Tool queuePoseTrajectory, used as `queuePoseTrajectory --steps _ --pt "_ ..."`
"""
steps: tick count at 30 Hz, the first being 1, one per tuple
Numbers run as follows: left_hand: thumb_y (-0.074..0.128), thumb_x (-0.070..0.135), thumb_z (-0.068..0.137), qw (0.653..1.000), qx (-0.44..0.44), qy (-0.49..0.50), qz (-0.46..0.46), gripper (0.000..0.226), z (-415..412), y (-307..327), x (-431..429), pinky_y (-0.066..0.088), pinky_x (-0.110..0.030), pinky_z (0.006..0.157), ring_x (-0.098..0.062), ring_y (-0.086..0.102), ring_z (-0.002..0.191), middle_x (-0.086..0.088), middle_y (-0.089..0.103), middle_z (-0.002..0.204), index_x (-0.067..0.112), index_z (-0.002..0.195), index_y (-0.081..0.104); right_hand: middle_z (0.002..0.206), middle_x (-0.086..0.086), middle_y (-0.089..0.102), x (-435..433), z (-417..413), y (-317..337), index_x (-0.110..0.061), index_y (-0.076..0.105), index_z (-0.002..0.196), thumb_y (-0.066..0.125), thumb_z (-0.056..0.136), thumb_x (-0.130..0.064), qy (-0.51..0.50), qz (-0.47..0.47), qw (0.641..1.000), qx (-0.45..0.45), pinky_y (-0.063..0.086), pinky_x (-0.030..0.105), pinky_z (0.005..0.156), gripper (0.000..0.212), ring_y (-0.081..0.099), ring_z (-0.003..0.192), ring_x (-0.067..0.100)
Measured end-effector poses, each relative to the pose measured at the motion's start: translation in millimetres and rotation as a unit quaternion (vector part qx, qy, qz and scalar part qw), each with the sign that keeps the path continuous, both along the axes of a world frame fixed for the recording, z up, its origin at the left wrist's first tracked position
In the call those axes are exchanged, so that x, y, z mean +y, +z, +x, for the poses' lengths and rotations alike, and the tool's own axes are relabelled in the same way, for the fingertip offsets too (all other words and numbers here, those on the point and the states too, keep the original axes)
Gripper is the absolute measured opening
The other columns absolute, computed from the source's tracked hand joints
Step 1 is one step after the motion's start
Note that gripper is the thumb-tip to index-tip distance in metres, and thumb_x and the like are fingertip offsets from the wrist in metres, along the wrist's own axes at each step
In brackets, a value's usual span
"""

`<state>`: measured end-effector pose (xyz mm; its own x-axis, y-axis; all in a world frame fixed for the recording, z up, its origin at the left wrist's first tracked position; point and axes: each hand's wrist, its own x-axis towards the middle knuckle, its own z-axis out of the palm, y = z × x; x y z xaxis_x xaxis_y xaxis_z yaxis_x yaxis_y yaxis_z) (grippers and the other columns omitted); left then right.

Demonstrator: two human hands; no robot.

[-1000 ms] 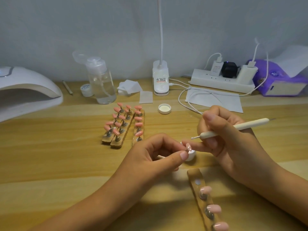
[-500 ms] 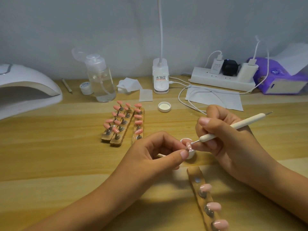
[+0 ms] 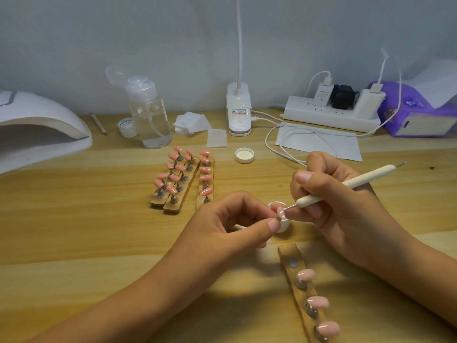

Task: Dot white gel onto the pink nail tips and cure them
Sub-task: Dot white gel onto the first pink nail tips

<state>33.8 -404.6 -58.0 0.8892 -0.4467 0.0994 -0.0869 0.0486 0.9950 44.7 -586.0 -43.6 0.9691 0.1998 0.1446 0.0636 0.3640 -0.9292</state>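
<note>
My left hand point(image 3: 230, 226) pinches the stem of a single pink nail tip point(image 3: 281, 212) between thumb and fingers, just above a small white gel pot point(image 3: 282, 226). My right hand point(image 3: 331, 201) grips a white dotting pen point(image 3: 346, 185) like a pencil, and its metal point touches the held tip. A wooden holder strip point(image 3: 290, 253) in front carries three pale pink tips. Three more wooden strips point(image 3: 181, 181) with several pink tips lie at mid-table. The white curing lamp point(image 3: 37, 125) sits at the far left.
A clear pump bottle point(image 3: 148, 112), a small white jar point(image 3: 127, 125), cotton pads point(image 3: 191, 122), a white lid point(image 3: 244, 155), a desk lamp base point(image 3: 238, 110), a power strip point(image 3: 331, 115) with cables, a paper sheet point(image 3: 319, 142) and a purple tissue pack point(image 3: 418, 112) line the back of the wooden table.
My right hand lowered the dotting pen from above the held tip until its point reached the tip. My left hand kept the tip almost still over the gel pot.
</note>
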Motion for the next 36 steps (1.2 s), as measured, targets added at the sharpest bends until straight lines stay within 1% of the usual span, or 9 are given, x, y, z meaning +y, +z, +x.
queuePoseTrajectory --steps 2,5,9,14,23,26,30,33,36 --pt "0.071 0.020 0.077 1.000 -0.001 0.001 0.001 0.007 0.1 -0.1 0.1 0.047 -0.014 0.065 -0.002 0.059 0.067 0.007 0.071 0.080 0.027 0.076 0.071 0.050 -0.004 0.044 0.3 0.3 -0.1 -0.022 0.048 0.054 0.057 0.080 -0.013 -0.002 -0.004 1.000 0.000 0.055 0.023 0.053 0.028 0.047 0.047 0.004" --pt "0.071 0.019 0.077 1.000 -0.005 0.000 0.001 0.008 -0.4 0.3 0.3 0.047 -0.013 0.064 -0.001 0.059 0.066 0.010 0.070 0.077 0.026 0.077 0.071 0.050 -0.004 0.046 0.6 -0.1 0.3 -0.021 0.049 0.055 0.057 0.080 -0.012 0.004 -0.007 1.000 -0.003 0.055 0.022 0.053 0.028 0.051 0.046 0.004" --pt "0.071 0.018 0.077 1.000 -0.006 -0.001 -0.002 0.009 -0.6 0.7 -0.1 0.047 -0.013 0.063 -0.001 0.059 0.066 0.010 0.069 0.076 0.027 0.076 0.072 0.050 -0.004 0.045 0.4 0.1 0.3 -0.021 0.048 0.055 0.058 0.080 -0.013 0.004 -0.004 1.000 -0.002 0.054 0.021 0.053 0.028 0.049 0.046 0.004" --pt "0.071 0.019 0.077 1.000 -0.005 -0.003 -0.002 0.008 0.0 -0.4 0.3 0.047 -0.013 0.064 -0.002 0.059 0.067 0.010 0.069 0.077 0.027 0.077 0.071 0.051 -0.003 0.046 0.5 0.1 0.4 -0.021 0.050 0.055 0.058 0.081 -0.012 0.008 -0.005 1.000 -0.003 0.054 0.021 0.053 0.029 0.051 0.046 0.004" --pt "0.074 0.026 0.076 1.000 -0.006 -0.010 -0.005 0.003 0.5 -1.7 0.9 0.047 -0.014 0.066 -0.002 0.059 0.071 0.008 0.070 0.081 0.027 0.079 0.072 0.051 -0.002 0.046 -0.5 0.1 -0.6 -0.021 0.050 0.056 0.060 0.080 -0.015 0.009 -0.008 1.000 -0.001 0.054 0.022 0.054 0.027 0.048 0.047 0.005" --pt "0.072 0.019 0.079 1.000 -0.004 -0.007 -0.006 0.008 0.1 -1.9 1.0 0.048 -0.014 0.065 -0.002 0.059 0.071 0.009 0.070 0.080 0.027 0.078 0.071 0.051 -0.003 0.046 -0.1 0.6 -0.8 -0.022 0.050 0.055 0.060 0.081 -0.014 0.013 -0.008 1.000 0.002 0.054 0.020 0.054 0.029 0.049 0.048 0.004" --pt "0.073 0.020 0.078 1.000 -0.004 -0.005 -0.004 0.007 0.0 -1.1 0.2 0.048 -0.014 0.064 -0.002 0.059 0.070 0.009 0.069 0.078 0.027 0.078 0.072 0.051 -0.002 0.045 -0.2 1.3 -0.7 -0.021 0.050 0.055 0.061 0.080 -0.015 0.012 -0.003 1.000 0.004 0.054 0.022 0.054 0.027 0.045 0.047 0.005" --pt "0.072 0.021 0.077 1.000 0.000 -0.002 -0.003 0.007 0.3 -1.5 0.3 0.047 -0.014 0.064 -0.002 0.059 0.069 0.010 0.069 0.078 0.027 0.077 0.071 0.049 -0.001 0.044 -0.3 1.4 -0.9 -0.021 0.049 0.054 0.060 0.080 -0.012 0.014 -0.005 1.000 0.005 0.054 0.021 0.054 0.029 0.044 0.046 0.005" --pt "0.073 0.023 0.078 1.000 -0.003 -0.004 0.000 0.004 0.4 -1.9 0.4 0.048 -0.015 0.065 -0.003 0.059 0.070 0.009 0.069 0.079 0.027 0.078 0.071 0.050 -0.001 0.044 -0.2 1.8 -0.8 -0.021 0.049 0.055 0.065 0.079 -0.010 0.014 -0.005 1.000 0.003 0.054 0.022 0.053 0.030 0.044 0.046 0.005"
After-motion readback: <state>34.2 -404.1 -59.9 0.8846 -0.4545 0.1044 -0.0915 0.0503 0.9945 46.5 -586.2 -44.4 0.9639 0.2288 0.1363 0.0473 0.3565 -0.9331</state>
